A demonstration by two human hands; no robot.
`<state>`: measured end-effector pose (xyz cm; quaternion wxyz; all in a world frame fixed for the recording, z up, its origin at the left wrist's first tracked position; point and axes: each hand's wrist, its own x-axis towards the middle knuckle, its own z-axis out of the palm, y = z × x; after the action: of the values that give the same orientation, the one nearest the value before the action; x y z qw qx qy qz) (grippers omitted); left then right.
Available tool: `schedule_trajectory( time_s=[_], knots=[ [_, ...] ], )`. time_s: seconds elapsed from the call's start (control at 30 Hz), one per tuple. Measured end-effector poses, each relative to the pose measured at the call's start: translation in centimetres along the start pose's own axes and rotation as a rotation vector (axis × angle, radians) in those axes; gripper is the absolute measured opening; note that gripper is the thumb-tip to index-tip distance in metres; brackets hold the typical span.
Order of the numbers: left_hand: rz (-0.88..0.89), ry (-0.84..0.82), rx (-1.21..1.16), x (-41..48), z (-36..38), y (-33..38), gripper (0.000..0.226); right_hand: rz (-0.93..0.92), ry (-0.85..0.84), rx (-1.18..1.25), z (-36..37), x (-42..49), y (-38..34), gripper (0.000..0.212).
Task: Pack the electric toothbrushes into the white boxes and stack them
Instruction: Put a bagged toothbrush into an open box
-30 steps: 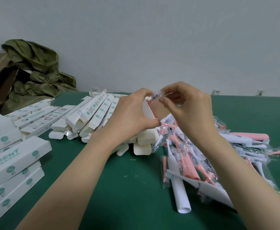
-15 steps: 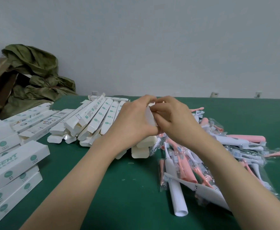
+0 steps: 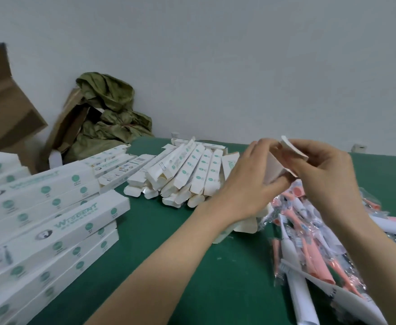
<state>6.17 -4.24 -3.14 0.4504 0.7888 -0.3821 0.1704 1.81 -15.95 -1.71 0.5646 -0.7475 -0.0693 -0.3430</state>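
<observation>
My left hand [image 3: 243, 184] grips the upper end of a white box [image 3: 273, 168] that stands upright above the table. My right hand [image 3: 326, 174] pinches the box's open top flap [image 3: 293, 148]. What is inside the box is hidden. Below my hands lies a pile of pink and white electric toothbrushes [image 3: 309, 245] in clear wrappers. A stack of closed white boxes [image 3: 51, 221] with green print fills the left side.
Several open, unfilled white boxes [image 3: 187, 174] lie fanned out on the green table [image 3: 168, 266] behind my left arm. A brown carton [image 3: 2, 106] and a crumpled green bag [image 3: 107, 113] stand at the back left against the wall.
The view has swung left and come closer, showing more of the closed stack. My right hand has gone from pressing at the box's top to lifting its flap.
</observation>
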Motion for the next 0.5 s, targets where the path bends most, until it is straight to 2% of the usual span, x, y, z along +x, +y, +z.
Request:
schedule_trajectory(
  time_s=[0.1, 0.2, 0.3, 0.4, 0.5],
  knots=[
    [0.046, 0.077, -0.035, -0.3, 0.8, -0.4, 0.031, -0.010, -0.041, 0.024, 0.3, 0.1, 0.4, 0.027],
    [0.068, 0.161, -0.034, -0.2, 1.2, -0.6, 0.037, 0.036, -0.055, 0.088, 0.1, 0.4, 0.6, 0.029],
    [0.047, 0.282, -0.036, -0.1, 1.4, -0.7, 0.048, 0.173, -0.073, 0.256, 0.0, 0.6, 0.4, 0.031],
    [0.047, 0.367, -0.080, -0.1, 1.7, -0.5, 0.033, 0.217, -0.075, 0.315, 0.2, 0.7, 0.3, 0.043],
    [-0.002, 0.411, -0.171, 0.0, 1.9, -0.2, 0.018, 0.271, -0.124, 0.372, 0.6, 0.7, 0.0, 0.020]
  ],
)
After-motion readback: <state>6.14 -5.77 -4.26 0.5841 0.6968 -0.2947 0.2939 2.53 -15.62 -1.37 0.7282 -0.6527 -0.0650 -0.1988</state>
